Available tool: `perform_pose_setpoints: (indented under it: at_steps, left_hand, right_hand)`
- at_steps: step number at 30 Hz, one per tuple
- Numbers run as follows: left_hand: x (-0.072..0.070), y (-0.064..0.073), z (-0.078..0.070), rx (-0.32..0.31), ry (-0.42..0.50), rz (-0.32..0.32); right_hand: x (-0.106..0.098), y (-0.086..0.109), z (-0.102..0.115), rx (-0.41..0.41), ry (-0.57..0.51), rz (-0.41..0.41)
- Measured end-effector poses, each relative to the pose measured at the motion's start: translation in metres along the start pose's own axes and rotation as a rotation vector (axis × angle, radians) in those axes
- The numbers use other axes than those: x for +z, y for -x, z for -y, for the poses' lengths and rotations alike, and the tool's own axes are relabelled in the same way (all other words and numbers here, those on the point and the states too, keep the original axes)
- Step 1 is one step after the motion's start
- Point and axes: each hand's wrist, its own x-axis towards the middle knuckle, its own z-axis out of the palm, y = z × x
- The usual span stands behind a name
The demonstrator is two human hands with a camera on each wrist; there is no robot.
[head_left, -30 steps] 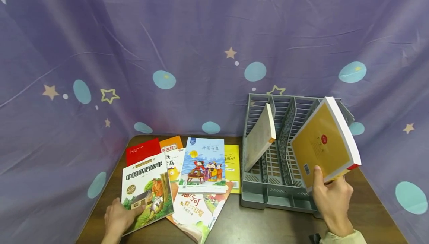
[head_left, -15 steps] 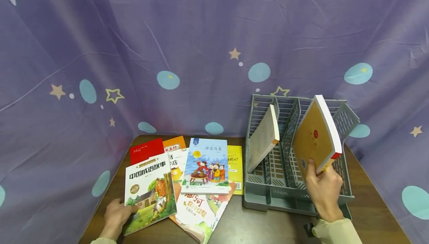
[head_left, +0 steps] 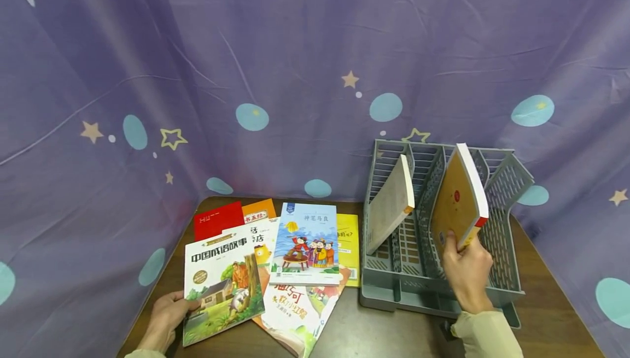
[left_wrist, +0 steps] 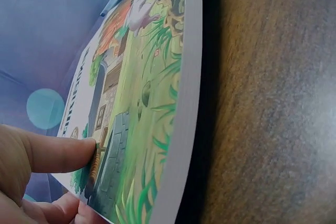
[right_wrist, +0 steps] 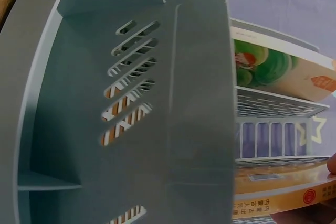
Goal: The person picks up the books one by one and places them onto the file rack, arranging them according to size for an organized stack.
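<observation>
The yellow book [head_left: 460, 200], pinched at its lower corner by the right hand [head_left: 466, 273], has been tipped more upright and lowered into the grey file rack [head_left: 502, 292], beside 1 leaning book [head_left: 391, 205]. The green-cover storybook [head_left: 221, 284] is gripped by the left hand [head_left: 164, 320] on the table [head_left: 384, 336], its edge lifted.

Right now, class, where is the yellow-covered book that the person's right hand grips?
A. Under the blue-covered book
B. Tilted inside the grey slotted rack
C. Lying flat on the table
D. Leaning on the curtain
B: the right hand grips the yellow book by its lower corner, tilted in a slot of the grey rack, beside another book leaning in the neighbouring slot.
</observation>
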Motion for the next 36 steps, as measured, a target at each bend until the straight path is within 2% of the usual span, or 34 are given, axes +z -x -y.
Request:
perform_pose_setpoints:
  at_steps: [8,15,27,36]
  left_hand:
    - [0.003,0.004,0.0,0.004,-0.012,-0.017]
    - [0.005,0.003,0.001,0.009,-0.017,-0.045]
    - [0.005,0.003,0.001,0.009,-0.012,-0.047]
    - [0.005,0.003,0.002,0.015,-0.009,-0.048]
  right_hand:
    - [0.007,0.001,-0.007,0.046,0.034,0.001]
    - [0.012,0.003,-0.013,0.052,0.048,0.005]
    - [0.032,-0.003,-0.023,0.106,0.053,0.006]
    - [0.036,-0.002,-0.026,0.124,0.063,0.009]
